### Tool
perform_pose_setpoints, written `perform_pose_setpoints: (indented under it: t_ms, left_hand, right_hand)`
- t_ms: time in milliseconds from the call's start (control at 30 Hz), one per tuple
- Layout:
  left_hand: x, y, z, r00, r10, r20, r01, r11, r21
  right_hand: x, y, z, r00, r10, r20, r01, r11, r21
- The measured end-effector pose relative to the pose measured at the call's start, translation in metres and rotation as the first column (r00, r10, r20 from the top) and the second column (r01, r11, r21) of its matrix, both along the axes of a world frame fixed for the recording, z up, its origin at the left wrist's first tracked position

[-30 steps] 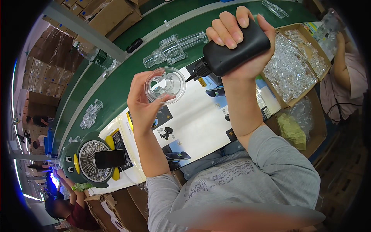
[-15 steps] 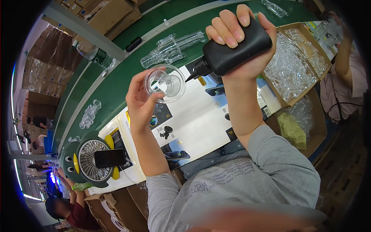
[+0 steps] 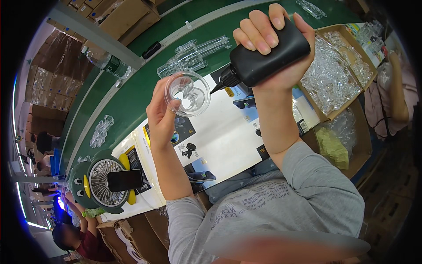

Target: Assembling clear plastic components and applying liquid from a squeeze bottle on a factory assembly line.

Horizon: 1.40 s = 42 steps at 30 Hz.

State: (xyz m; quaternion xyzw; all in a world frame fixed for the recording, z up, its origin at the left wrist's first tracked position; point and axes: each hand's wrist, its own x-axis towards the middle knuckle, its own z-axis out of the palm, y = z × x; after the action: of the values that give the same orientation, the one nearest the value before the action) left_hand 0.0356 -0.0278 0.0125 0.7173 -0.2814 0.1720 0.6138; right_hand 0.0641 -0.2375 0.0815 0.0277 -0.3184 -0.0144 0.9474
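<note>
In my left hand (image 3: 161, 110) is a clear plastic cup-shaped part (image 3: 188, 93), its round rim facing up toward me. My thumb presses on the near side of the rim, and the fingers behind it are partly hidden. My right hand (image 3: 281, 48) wraps around a black squeeze bottle (image 3: 270, 55), tipped so that its pointed nozzle (image 3: 217, 87) aims left. The nozzle's tip is right beside the cup's right rim; whether they touch I cannot tell. Beyond the cup, an assembled clear plastic piece (image 3: 193, 55) lies on the green table (image 3: 169, 26).
At the right stands a cardboard box (image 3: 334, 66) full of small clear parts. A penguin-shaped fan (image 3: 103, 182) with a phone (image 3: 125, 180) before it is at the left. Printed sheets (image 3: 224, 136) cover the table's near side. A co-worker's arm (image 3: 398, 88) is at far right.
The cup in my left hand has turned slightly, and my thumb has shifted a little left on its rim. My right hand and the bottle have barely moved. The co-worker's arm has lowered.
</note>
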Motion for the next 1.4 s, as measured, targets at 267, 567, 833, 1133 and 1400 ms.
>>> perform_pose_setpoints:
  t_ms: [267,567,833,1133,1400]
  left_hand:
    - [-0.002,-0.002,0.000,0.999,0.029,-0.026,-0.029,1.000,0.012]
    - [-0.005,0.005,-0.004,0.992,-0.070,-0.102,0.059,0.993,-0.105]
    - [-0.007,0.005,-0.004,0.986,-0.135,-0.092,0.126,0.987,-0.102]
    - [-0.010,0.009,-0.003,0.955,-0.237,-0.179,0.209,0.965,-0.160]
    - [-0.008,0.009,-0.004,0.938,-0.300,-0.172,0.280,0.951,-0.134]
  right_hand:
    - [-0.002,0.000,0.001,1.000,0.014,0.004,-0.014,1.000,0.012]
    - [0.062,0.000,-0.020,0.705,0.172,0.689,-0.146,0.985,-0.096]
    - [0.062,0.002,-0.023,0.762,0.283,0.582,-0.197,0.958,-0.208]
    - [0.059,0.002,-0.023,0.769,0.298,0.566,-0.209,0.953,-0.219]
    - [0.061,0.000,-0.023,0.758,0.302,0.578,-0.209,0.952,-0.223]
